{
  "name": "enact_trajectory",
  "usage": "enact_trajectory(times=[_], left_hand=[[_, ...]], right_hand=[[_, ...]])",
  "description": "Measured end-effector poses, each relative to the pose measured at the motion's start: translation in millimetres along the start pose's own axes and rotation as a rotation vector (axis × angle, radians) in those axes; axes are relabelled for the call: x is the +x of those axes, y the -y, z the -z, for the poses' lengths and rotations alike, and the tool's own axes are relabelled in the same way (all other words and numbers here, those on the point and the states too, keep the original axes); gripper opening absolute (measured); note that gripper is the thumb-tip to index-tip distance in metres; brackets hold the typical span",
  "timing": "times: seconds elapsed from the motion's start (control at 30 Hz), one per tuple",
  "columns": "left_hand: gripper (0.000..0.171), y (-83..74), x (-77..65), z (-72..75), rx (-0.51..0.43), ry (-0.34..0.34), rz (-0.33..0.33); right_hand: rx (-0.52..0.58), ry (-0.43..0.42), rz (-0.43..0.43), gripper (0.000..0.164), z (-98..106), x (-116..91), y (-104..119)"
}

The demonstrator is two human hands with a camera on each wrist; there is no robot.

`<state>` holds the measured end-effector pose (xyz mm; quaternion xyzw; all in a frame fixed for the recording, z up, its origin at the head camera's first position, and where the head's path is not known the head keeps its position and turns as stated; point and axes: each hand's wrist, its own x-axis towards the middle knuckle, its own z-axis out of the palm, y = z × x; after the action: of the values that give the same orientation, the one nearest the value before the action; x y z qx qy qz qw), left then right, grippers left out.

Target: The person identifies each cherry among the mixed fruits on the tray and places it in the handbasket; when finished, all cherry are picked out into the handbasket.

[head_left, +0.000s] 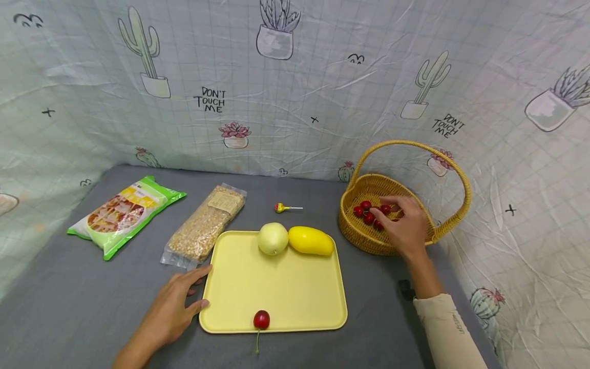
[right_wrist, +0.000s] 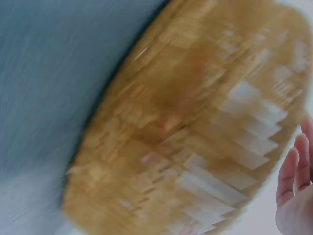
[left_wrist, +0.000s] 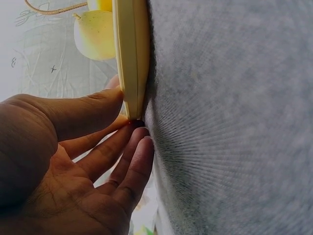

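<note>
My left hand (head_left: 172, 307) rests at the left edge of a yellow tray (head_left: 276, 287); its thumb and fingertips touch the rim. In the left wrist view, the thumb (left_wrist: 88, 110) lies against the tray's side, its other fingers at the corner. On the tray sit a pale green round fruit (head_left: 273, 239), a yellow mango (head_left: 311, 241) and a red cherry (head_left: 261, 320) whose stem hangs over the front rim. My right hand (head_left: 405, 223) reaches over a wicker basket (head_left: 364, 241), thumb and fingers apart above several cherries (head_left: 369, 218). The right wrist view is blurred.
To the left lie a green and white food bag (head_left: 126, 212) and a clear pack of grains (head_left: 207, 223). A lollipop (head_left: 281, 207) lies behind the tray. The basket's tall handle (head_left: 465, 184) arches beside my right hand. A patterned cloth (head_left: 313, 92) hangs behind.
</note>
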<state>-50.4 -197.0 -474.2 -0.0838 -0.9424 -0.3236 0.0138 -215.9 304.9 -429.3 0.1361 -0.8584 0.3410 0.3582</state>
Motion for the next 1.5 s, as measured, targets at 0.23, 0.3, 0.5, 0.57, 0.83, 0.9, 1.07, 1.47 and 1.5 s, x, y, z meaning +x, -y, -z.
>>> enact_trajectory(times=[0.23, 0.3, 0.5, 0.57, 0.83, 0.9, 1.07, 1.47, 1.5], left_hand=[[0.074, -0.6, -0.9, 0.4, 0.002, 0.003, 0.005], [0.074, -0.7, -1.0, 0.2, 0.002, 0.002, 0.004], [0.074, -0.8, -0.5, 0.0, 0.004, 0.0, 0.002], [0.074, -0.5, -0.8, 0.1, 0.005, -0.002, 0.0], [0.075, 1.4, -1.9, 0.0, 0.001, -0.019, -0.011], [0.075, 1.4, -1.3, 0.3, -0.001, -0.017, -0.012], [0.075, 1.0, -0.5, 1.4, -0.003, -0.001, -0.003], [0.074, -0.4, -0.8, 1.1, 0.002, 0.004, -0.001], [0.074, -0.6, -0.7, 1.1, -0.001, 0.005, -0.001]], right_hand=[[0.131, 0.098, 0.184, 0.037, -8.2, -7.8, 57.6], [0.154, 0.143, 0.222, 0.039, -10.9, -11.7, 73.5], [0.199, 0.313, 0.315, 0.044, -20.2, -26.8, 111.9], [0.2, 0.383, 0.334, 0.045, -23.7, -33.0, 121.9], [0.178, 0.737, 0.347, 0.05, -35.8, -58.6, 161.2], [0.162, 0.837, 0.344, 0.052, -39.1, -64.1, 169.3], [0.104, 1.055, 0.353, 0.052, -50.2, -74.4, 184.2], [-0.053, 1.134, 0.451, 0.047, -70.2, -91.7, 204.8], [-0.06, 1.135, 0.456, 0.047, -71.0, -92.2, 205.6]])
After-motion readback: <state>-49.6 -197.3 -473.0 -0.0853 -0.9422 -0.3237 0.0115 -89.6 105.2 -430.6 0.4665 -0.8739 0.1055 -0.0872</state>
